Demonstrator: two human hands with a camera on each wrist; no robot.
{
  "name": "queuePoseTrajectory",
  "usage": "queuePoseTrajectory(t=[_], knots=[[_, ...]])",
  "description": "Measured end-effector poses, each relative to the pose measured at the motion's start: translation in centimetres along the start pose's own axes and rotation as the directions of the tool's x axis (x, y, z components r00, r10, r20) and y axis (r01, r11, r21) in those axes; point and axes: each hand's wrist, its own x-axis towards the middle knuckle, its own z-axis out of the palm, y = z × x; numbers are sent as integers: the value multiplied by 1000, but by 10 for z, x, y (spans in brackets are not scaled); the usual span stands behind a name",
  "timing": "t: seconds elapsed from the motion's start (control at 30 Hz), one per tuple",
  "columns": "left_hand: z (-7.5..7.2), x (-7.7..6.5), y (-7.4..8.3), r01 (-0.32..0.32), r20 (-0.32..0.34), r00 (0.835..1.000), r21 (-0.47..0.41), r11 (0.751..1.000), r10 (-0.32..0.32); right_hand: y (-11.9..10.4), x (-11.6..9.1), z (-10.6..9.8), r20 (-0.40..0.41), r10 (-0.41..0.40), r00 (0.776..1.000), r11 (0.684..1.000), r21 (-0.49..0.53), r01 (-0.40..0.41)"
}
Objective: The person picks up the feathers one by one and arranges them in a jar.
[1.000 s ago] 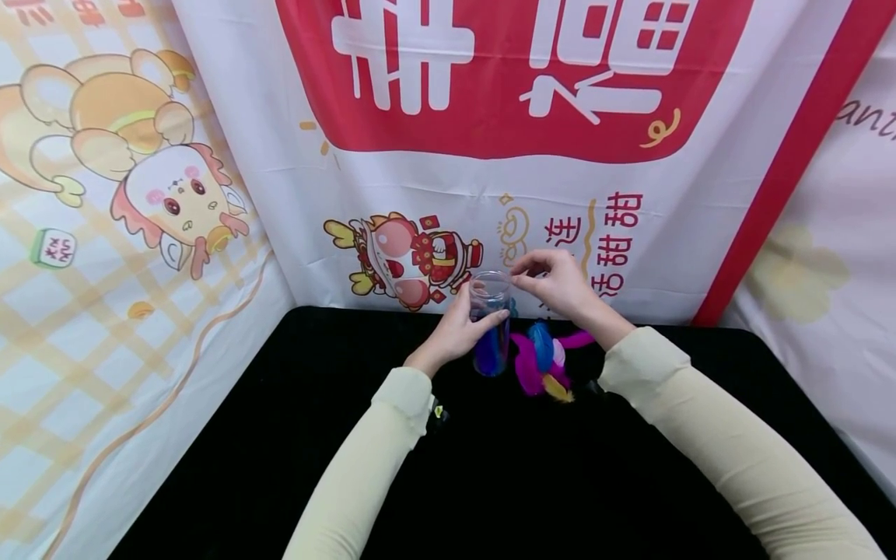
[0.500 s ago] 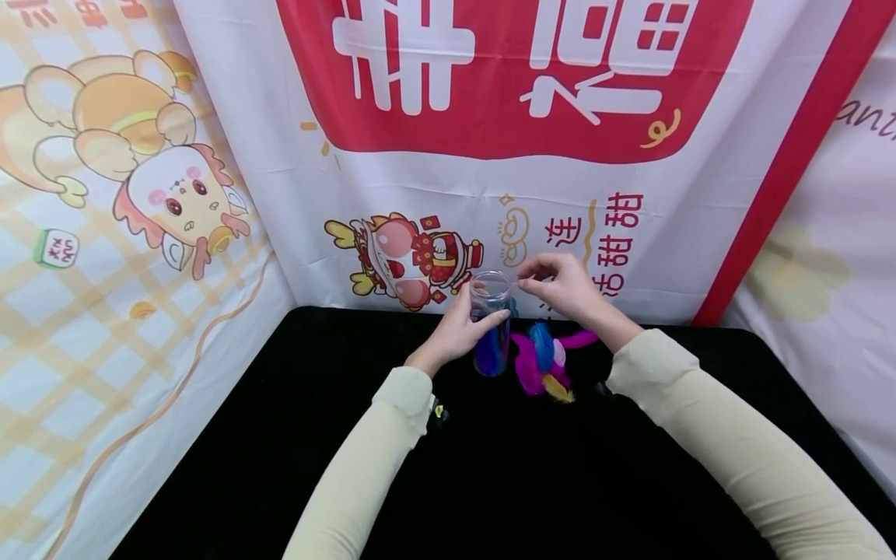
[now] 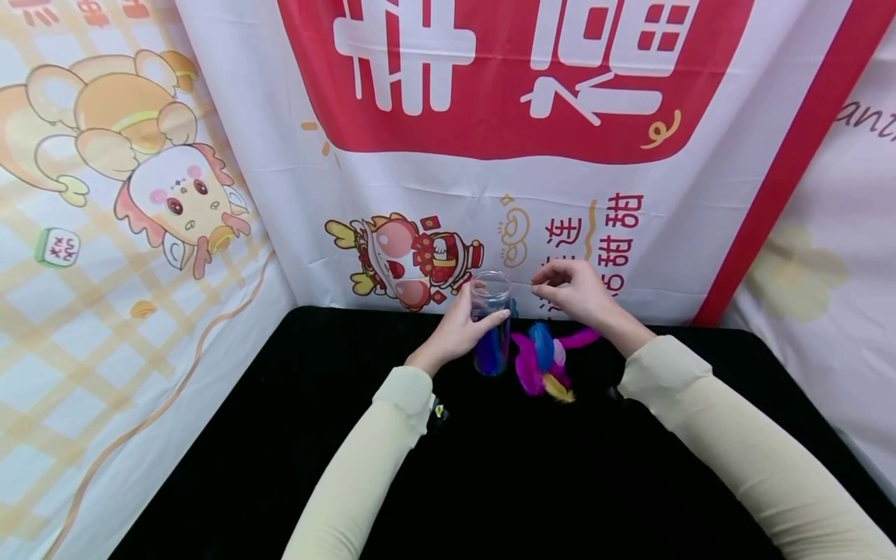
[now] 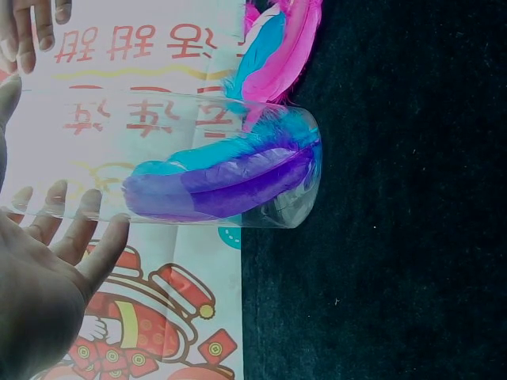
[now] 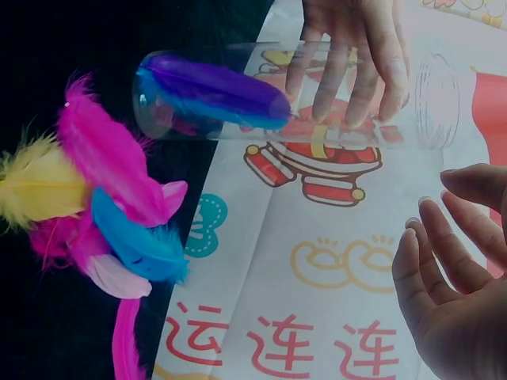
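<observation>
My left hand (image 3: pixel 453 330) grips a tall clear jar (image 3: pixel 492 289) that stands upright at the back of the black table, fingers on one side and thumb across the front. Inside it, near the bottom, lie a purple feather (image 4: pixel 238 184) and a blue feather (image 4: pixel 194 155). To the right of the jar's mouth hovers my right hand (image 3: pixel 577 292), its fingers loosely bent and nothing between them. Below this hand rests a loose pile of feathers: magenta feathers (image 5: pixel 111 162), a blue feather (image 5: pixel 139 241), a pale pink feather (image 5: pixel 119 275) and a yellow feather (image 5: pixel 43 186).
A white printed cloth wall (image 3: pixel 483 183) with red characters and cartoon figures rises right behind the black table (image 3: pixel 532 482). Another printed cloth (image 3: pixel 91 327) borders the left side, and a pale cloth (image 3: pixel 819 311) hangs at the right.
My right hand has drawn away from the jar's rim toward the right. The left hand, the jar and the feather pile have stayed where they were.
</observation>
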Motion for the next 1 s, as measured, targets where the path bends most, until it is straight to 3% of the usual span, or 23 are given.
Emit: queuePoseTrajectory(t=[0.33,0.6,1.0], knots=[[0,0,-1,12,-6,1000,19,1000,-12,12,-3,-4,11,73,997,997,12,-73],[0,1,-2,-3,-9,1000,15,1000,3,21,-4,-2,-14,59,998,998,7,-59],[0,0,-1,13,-11,1000,22,1000,-13,38,-5,2,14,135,991,991,10,-136]])
